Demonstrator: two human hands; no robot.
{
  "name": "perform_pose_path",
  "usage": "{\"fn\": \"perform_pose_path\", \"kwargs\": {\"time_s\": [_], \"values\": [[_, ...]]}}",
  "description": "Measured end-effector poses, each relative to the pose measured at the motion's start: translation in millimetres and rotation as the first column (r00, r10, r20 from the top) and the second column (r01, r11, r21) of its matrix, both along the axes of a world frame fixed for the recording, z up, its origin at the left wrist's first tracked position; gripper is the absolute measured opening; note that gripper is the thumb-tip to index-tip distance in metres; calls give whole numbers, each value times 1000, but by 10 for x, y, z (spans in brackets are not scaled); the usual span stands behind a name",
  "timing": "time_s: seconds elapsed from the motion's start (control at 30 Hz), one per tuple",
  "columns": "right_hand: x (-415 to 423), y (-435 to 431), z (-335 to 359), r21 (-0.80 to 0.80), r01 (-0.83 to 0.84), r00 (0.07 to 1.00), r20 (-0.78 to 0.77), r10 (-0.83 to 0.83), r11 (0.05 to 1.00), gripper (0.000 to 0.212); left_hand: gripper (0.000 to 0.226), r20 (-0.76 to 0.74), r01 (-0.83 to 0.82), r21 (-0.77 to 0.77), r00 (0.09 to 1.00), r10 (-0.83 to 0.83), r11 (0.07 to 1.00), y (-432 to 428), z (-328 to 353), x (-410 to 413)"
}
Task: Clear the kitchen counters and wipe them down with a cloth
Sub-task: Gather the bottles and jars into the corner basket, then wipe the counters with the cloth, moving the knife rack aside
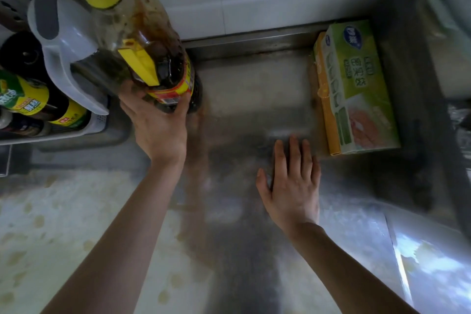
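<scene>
Bench [237, 99], stained, lies beneath both hands; clearing is the step in hand. Right hand [293, 186] spreads flat, fingers straight, holding nothing. Left hand [158, 120], farther, grips the greasy bottle [142, 46] at its base. Box [356, 89] sits just beyond right fingertips; judged next: remove both before wiping.

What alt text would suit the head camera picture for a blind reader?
A left hand grips the base of a big yellow-capped bottle, tilted over a stained steel counter. The right hand is spread flat above the counter near a green box; smaller bottles fill a tray at left.
</scene>
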State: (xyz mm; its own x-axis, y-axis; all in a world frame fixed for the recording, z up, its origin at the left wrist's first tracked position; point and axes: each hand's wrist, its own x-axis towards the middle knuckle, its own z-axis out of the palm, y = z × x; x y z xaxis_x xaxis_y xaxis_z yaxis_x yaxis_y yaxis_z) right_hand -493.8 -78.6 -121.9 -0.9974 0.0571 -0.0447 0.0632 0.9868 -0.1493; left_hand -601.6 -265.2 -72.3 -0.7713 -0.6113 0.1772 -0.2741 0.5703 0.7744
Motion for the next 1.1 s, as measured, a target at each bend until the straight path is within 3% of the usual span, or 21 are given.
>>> {"fn": "perform_pose_path", "kwargs": {"time_s": [0.1, 0.37, 0.47, 0.57, 0.7, 0.9, 1.1], "values": [[4, 11, -8, -8, 0, 1000, -7, 0, 1000, 62, 90, -13, 4, -50, 1000, -5, 999, -44, -17, -43], [1, 10, 3, -38, 1, 999, 35, 0, 999, 62, 99, -98, 96, 83, 991, -88, 992, -101, -59, 67], [6, 9, 4, -45, 3, 998, 66, 0, 999, 64, 85, -13, 278, 28, 961, -277, 960, -198, -28, 460], [17, 16, 29, -86, 14, 998, 69, -8, 996, 63, 56, 169, 596, -82, 798, -578, 799, -161, 25, 1230], [25, 58, 213, -224, 52, 992, 122, -25, 973, 60, 47, 284, 830, -128, 555, -782, 543, -46, -35, 2159], [1070, 129, 468, -374, 224, 970, -8, -245, 900, 41, 52, 440, 946, -129, 323, -838, 297, 97, -118, 2628], [2682, 364, 566, -420, 538, 808, 9, -589, 731, 26, 67, 614, 977, -152, 214, -759, 153, 13, -243, 2695]]}}
